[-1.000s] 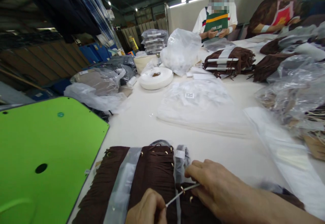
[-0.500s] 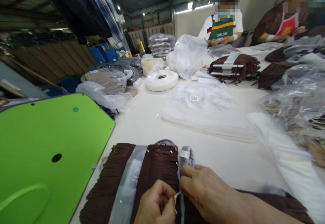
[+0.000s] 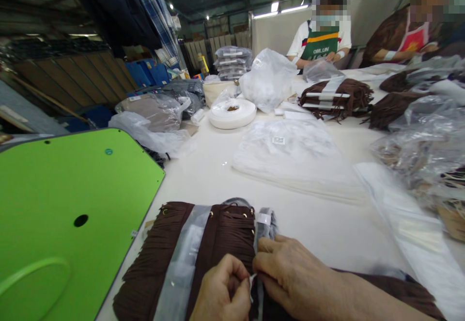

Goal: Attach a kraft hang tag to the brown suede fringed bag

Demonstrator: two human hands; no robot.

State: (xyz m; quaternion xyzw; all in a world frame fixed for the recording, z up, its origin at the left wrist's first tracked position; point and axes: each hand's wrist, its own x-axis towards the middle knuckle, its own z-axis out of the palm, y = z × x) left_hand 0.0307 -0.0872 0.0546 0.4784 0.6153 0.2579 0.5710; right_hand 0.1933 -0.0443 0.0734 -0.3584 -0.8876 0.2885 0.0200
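Note:
A dark brown fringed bag [image 3: 145, 272] with gold eyelets lies flat on the table in front of me, a band of clear plastic wrap [image 3: 181, 258] across it. At its right edge my left hand [image 3: 223, 289] is closed, thumb and forefinger pinching a small white strip [image 3: 251, 284]. My right hand [image 3: 290, 272] meets it from the right with curled fingertips at the strip's upper end; what they grip is partly hidden. Just beyond those fingers is a grey plastic-wrapped strap [image 3: 269, 226] with a white band round it. More brown fringe [image 3: 395, 287] shows beneath my right forearm.
A bright green board [image 3: 109, 190] stands at the left. Farther back are a white tape roll [image 3: 232, 114], a stack of clear bags [image 3: 290, 156] and a wrapped brown fringed bundle [image 3: 336, 95]. Crumpled plastic [image 3: 425, 136] covers the right side. Two co-workers sit or stand across the table.
My right hand has shifted slightly left, closer to my left hand. Both hands stay at the white strip. A co-worker's hands at the back have moved.

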